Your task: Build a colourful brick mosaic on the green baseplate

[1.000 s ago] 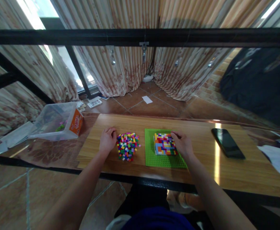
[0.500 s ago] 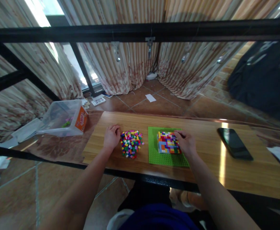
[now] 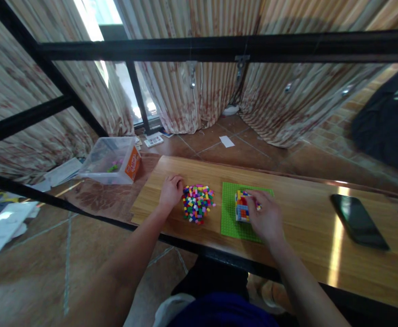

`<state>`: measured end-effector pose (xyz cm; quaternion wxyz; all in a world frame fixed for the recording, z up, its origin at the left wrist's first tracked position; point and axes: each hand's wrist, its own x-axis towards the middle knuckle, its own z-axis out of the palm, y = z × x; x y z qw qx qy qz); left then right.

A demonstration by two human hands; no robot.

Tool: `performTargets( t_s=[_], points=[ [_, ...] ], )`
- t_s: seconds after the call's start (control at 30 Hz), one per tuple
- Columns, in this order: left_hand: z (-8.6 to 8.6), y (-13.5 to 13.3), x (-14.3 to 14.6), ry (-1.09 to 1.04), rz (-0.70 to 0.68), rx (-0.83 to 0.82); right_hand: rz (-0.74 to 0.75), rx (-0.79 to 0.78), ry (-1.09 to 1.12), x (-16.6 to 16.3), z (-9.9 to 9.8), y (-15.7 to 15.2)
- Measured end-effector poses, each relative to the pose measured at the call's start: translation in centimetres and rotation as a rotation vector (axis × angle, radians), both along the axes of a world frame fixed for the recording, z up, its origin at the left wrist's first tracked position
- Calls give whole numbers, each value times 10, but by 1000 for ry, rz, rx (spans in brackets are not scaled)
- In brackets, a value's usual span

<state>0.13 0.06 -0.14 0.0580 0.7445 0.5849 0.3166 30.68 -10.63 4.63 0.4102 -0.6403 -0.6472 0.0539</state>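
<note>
My left hand rests on the table at the left edge of a loose pile of small coloured toy bricks. Its fingers are curled together, and whatever may be between them is hidden. On a green studded baseplate stands a low block built of many-coloured bricks. Over the right part of that block lies my right hand, its fingers bent and close together at the top of the block. Anything small in those fingertips cannot be made out, and the hand covers much of the block.
A black phone lies on the wooden table at the right. Beyond the table's left end sits a clear plastic box with an orange label and a few green and pink pieces inside. A black metal bar crosses above.
The view has swung left, so the table's contents appear farther right. My right hand has moved left across the brick block and hides more of it. My left hand stays beside the pile.
</note>
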Motion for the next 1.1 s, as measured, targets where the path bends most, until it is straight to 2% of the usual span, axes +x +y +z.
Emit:
performTargets(
  t_s=[0.07, 0.13, 0.27, 0.47, 0.6, 0.77, 0.9, 1.1],
  points=[
    [0, 0, 0, -5, -1, 2, 135, -7, -156, -28, 5, -2],
    [0, 0, 0, -10, 0, 2, 201, -79, -307, -51, 5, -2],
    [0, 0, -1, -17, -2, 3, 189, -225, -488, -75, -2, 0],
    [0, 1, -2, -15, 3, -5, 151, -292, -531, -84, -9, 4],
    [0, 1, -2, -23, 3, -3, 161, -275, -395, -84, -4, 1],
    [-2, 2, -3, -23, -1, 13, 117, -217, 66, -65, 5, -17],
    [-5, 5, -4, -10, 3, 23, -2, -184, 386, -28, 5, -32],
    [-5, 6, -5, -6, 7, 19, -295, -221, 452, 34, -4, -34]
  ],
)
